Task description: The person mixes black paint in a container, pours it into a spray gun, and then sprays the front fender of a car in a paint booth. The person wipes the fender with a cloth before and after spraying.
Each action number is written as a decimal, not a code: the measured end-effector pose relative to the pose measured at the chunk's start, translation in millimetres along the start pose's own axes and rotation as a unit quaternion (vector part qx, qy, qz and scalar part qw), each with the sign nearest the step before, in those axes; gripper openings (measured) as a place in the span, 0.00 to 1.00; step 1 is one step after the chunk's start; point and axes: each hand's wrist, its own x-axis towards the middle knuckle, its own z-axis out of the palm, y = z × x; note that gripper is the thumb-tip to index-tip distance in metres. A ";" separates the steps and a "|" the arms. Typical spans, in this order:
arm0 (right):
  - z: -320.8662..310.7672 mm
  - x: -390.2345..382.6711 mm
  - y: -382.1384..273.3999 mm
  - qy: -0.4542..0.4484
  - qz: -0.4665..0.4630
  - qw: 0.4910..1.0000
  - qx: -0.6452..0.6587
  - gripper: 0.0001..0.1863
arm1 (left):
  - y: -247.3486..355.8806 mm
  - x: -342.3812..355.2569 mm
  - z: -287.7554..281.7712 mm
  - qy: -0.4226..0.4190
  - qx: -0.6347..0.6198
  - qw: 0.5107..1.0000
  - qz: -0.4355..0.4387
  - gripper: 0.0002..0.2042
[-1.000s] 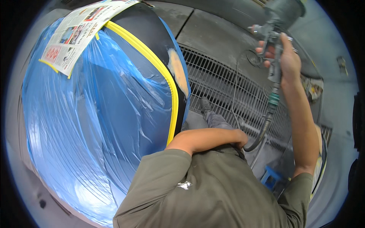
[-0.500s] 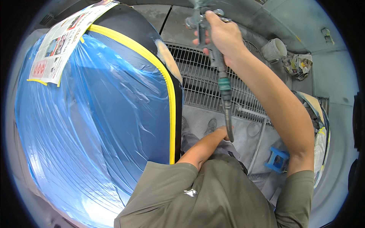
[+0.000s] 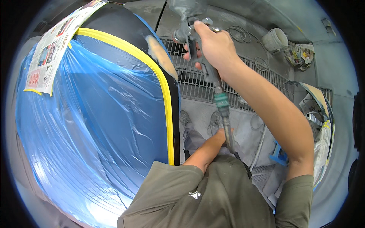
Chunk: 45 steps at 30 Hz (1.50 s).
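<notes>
Two hands busy: right hand gripping spray gun; left hand clasping hose.

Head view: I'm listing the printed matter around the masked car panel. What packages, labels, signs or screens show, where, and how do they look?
Newspaper sheet: taped along the panel's upper left edge, a long rectangle, white with red and dark patches.
Crumpled printed paper: upper right on the floor, beside a white bucket, a multicoloured wad.
No signs or screens show.
</notes>
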 end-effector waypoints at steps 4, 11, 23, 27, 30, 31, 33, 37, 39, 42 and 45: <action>-21.8 -37.2 13.2 0.012 0.038 0.999 -0.018 0.26 | 6.6 6.4 8.4 0.019 0.060 0.997 -0.033 0.47; -38.8 -74.2 17.8 0.013 0.074 0.996 -0.049 0.25 | 11.3 13.2 18.9 -0.050 0.062 0.997 -0.021 0.48; 24.9 14.0 -42.8 0.012 -0.109 0.994 -0.007 0.22 | 6.6 -13.1 -16.8 0.043 0.021 0.999 -0.016 0.44; 35.9 18.0 -46.5 0.026 -0.141 0.990 0.015 0.23 | -2.3 -9.8 -17.4 0.061 0.024 0.998 -0.013 0.45; 21.5 6.8 -28.6 -0.006 -0.111 0.994 0.001 0.23 | -9.4 0.0 -4.7 0.048 0.046 0.998 -0.022 0.45; 22.0 3.1 -20.0 0.006 -0.056 0.998 -0.033 0.27 | -11.1 2.6 0.7 0.042 0.056 0.997 -0.023 0.45; 8.4 -11.8 -7.9 0.003 -0.031 0.998 -0.047 0.26 | -12.0 5.7 7.9 0.043 0.102 0.994 -0.018 0.45; -16.9 -57.1 9.2 0.015 0.022 0.998 -0.052 0.25 | -2.6 -7.6 4.5 -0.038 0.098 0.994 -0.017 0.48; -31.0 -78.0 19.1 0.015 0.043 0.997 -0.056 0.25 | 5.6 -23.4 -3.3 -0.072 0.101 0.992 -0.026 0.48; -49.1 -105.4 32.6 0.011 0.076 0.995 -0.056 0.25 | 19.1 -44.5 -11.7 -0.090 0.114 0.989 -0.019 0.48; -53.2 -113.8 37.9 0.013 0.086 0.994 -0.064 0.25 | 25.7 -49.4 -10.9 -0.082 0.129 0.988 -0.007 0.48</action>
